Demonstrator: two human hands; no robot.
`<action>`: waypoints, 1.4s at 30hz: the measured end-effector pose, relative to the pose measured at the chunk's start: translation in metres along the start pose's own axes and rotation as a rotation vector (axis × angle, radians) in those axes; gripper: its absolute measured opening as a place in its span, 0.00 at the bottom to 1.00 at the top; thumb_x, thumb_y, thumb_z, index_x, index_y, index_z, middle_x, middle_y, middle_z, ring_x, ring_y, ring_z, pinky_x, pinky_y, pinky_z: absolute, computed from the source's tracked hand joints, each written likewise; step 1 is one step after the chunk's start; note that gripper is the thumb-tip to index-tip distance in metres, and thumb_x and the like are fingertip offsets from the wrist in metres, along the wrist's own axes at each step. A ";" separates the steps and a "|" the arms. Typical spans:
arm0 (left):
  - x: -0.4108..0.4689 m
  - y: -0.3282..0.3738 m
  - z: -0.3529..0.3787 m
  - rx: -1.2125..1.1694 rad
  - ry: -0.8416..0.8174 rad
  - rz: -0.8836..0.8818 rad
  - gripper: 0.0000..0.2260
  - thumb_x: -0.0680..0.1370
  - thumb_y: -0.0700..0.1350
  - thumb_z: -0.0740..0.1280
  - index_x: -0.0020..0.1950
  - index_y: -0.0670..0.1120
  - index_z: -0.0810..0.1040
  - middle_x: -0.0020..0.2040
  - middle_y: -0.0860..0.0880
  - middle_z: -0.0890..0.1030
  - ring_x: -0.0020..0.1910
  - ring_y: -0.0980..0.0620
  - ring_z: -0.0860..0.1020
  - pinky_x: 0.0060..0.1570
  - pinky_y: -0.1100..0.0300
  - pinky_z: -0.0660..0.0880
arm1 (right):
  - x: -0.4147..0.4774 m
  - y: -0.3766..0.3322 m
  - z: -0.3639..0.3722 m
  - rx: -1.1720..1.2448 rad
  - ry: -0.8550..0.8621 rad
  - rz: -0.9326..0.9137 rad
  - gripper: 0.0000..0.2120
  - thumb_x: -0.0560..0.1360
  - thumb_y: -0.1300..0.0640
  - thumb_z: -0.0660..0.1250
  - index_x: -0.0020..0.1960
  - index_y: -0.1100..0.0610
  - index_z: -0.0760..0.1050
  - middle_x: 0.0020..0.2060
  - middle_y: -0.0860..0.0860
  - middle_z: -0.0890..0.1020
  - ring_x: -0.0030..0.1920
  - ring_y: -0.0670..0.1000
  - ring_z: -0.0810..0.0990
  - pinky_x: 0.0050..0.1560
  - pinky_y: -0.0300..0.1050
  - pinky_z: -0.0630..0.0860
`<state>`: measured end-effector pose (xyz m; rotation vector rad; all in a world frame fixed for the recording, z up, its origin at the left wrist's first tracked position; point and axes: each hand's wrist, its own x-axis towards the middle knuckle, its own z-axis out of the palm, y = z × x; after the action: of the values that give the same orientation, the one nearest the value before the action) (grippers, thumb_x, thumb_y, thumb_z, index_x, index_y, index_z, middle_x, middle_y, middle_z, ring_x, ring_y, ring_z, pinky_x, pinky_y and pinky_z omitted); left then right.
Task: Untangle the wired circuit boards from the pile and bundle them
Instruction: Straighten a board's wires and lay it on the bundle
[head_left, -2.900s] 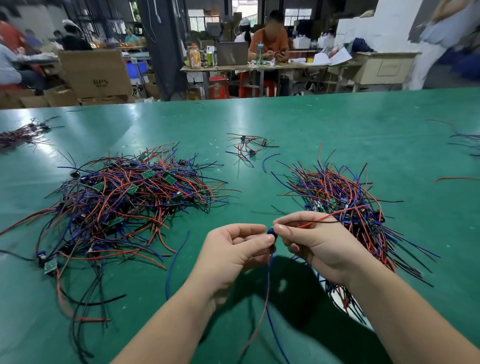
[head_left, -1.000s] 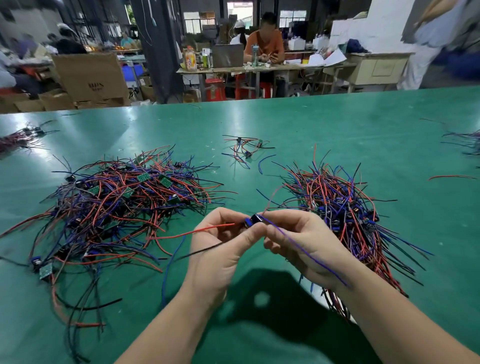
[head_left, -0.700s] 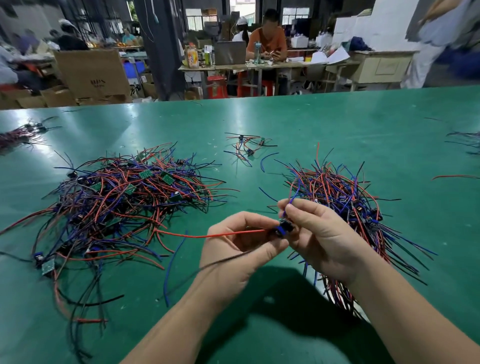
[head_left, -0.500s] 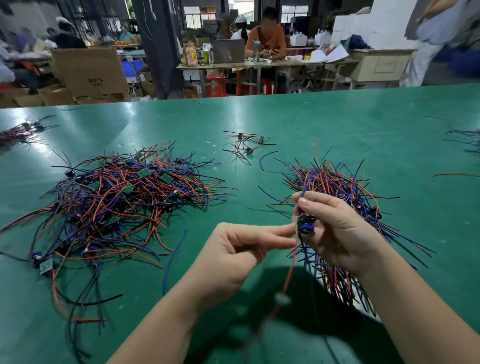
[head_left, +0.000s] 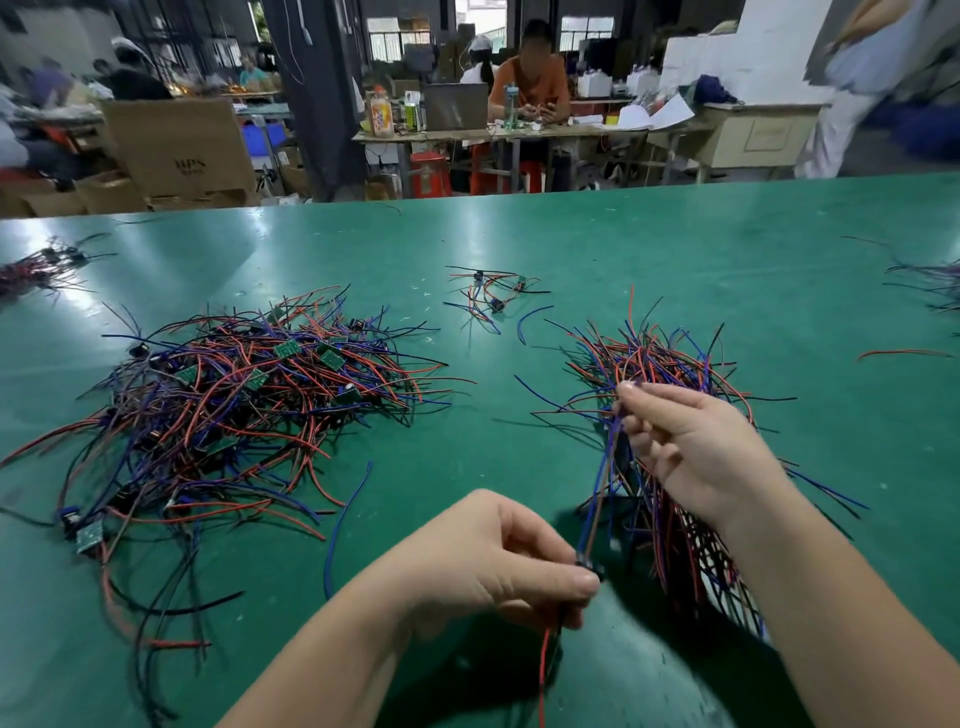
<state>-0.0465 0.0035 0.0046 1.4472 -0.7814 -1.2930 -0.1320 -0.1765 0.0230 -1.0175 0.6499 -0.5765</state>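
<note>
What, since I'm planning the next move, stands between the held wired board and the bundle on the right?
Nothing visible. The wired board is pinched by the left hand; the right hand holds its wires over the bundle.

Cardboard box (head_left: 179, 148), left background: dark print on its front face, three capitals, reads roughly "HPS", first letter unsure. Bottle (head_left: 381, 111) with orange label, centre background: print too small to read. Green circuit boards (head_left: 287, 349): markings not resolvable. No other legible text
</note>
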 end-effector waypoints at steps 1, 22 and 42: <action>0.000 -0.001 -0.001 0.017 -0.017 -0.008 0.03 0.71 0.39 0.74 0.38 0.42 0.83 0.34 0.44 0.83 0.32 0.53 0.81 0.33 0.66 0.76 | 0.001 -0.001 -0.002 0.051 0.033 -0.010 0.02 0.69 0.65 0.71 0.41 0.63 0.78 0.26 0.52 0.80 0.23 0.43 0.76 0.20 0.29 0.68; 0.005 0.008 -0.025 -0.191 0.478 0.322 0.06 0.74 0.40 0.69 0.49 0.44 0.82 0.45 0.47 0.86 0.34 0.50 0.84 0.32 0.63 0.79 | -0.014 0.024 0.014 -0.726 -0.106 -1.054 0.10 0.69 0.65 0.70 0.50 0.59 0.80 0.46 0.52 0.81 0.43 0.49 0.81 0.45 0.44 0.79; -0.005 -0.021 -0.105 1.188 1.130 -0.534 0.17 0.79 0.55 0.58 0.66 0.51 0.72 0.68 0.43 0.70 0.68 0.40 0.64 0.70 0.45 0.54 | 0.012 -0.001 -0.028 -1.487 0.345 -0.385 0.18 0.73 0.68 0.59 0.47 0.54 0.85 0.67 0.57 0.71 0.64 0.62 0.64 0.65 0.51 0.64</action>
<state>0.0501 0.0405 -0.0219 3.0298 -0.3052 0.0032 -0.1441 -0.2013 0.0113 -2.5021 1.2430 -0.5656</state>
